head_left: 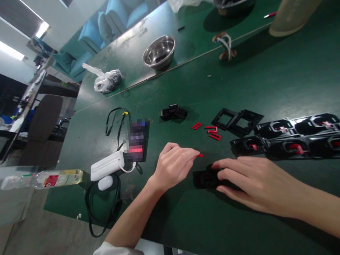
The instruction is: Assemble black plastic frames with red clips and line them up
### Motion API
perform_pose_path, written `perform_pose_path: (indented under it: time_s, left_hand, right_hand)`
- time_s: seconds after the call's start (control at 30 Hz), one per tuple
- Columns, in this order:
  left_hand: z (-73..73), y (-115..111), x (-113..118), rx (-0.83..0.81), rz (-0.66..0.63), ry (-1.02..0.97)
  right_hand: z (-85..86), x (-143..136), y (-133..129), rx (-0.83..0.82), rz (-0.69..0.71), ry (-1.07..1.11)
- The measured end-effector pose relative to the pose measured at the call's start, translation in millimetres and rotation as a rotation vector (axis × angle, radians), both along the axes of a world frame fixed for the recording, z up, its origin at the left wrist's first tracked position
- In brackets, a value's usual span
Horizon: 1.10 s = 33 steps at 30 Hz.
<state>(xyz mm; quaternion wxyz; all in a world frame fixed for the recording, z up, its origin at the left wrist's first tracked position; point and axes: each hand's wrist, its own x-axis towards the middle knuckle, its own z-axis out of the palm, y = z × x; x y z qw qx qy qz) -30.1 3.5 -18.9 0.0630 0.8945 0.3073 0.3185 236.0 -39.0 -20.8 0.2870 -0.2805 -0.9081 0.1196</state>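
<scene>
Between the thumb and fingers of my left hand (173, 165) is a small red plastic piece (200, 155), its tip sticking out to the right. My right hand (258, 183) grips the right end of a black plastic part (203, 179) lying on the table; the fingers hide that end. Just beyond my hands lie several loose red clips (214, 136). Black square frames (246, 121) overlap behind them. Right of these, black housings (285, 150) stand in two rows, some with red pieces inside. A small pile of black parts (173, 112) sits farther back.
On the left are a phone (138, 140), a white power bank (106, 166), an earbud case (105, 183), a black strap (89, 207) and a bottle (59, 178). Farther back are a metal bowl (159, 52), a bagged bundle (108, 81) and a cable hole (227, 52).
</scene>
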Motion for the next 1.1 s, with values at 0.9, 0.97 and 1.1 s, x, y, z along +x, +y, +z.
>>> perform_pose_path:
  time_s: [0.9, 0.97, 1.1]
  left_hand:
    - [0.8, -13.1, 9.7, 0.105, -0.237, -0.072]
    - [1.3, -14.0, 11.2, 0.102, -0.244, -0.085]
    - [2.3, -14.2, 13.2, 0.086, -0.251, -0.106]
  right_hand:
    - [-0.5, 0.2, 2.4, 0.032, -0.05, 0.15]
    - [-0.5, 0.2, 2.6, 0.033, -0.047, 0.154]
    - [-0.6, -0.2, 4.0, 0.034, -0.04, 0.161]
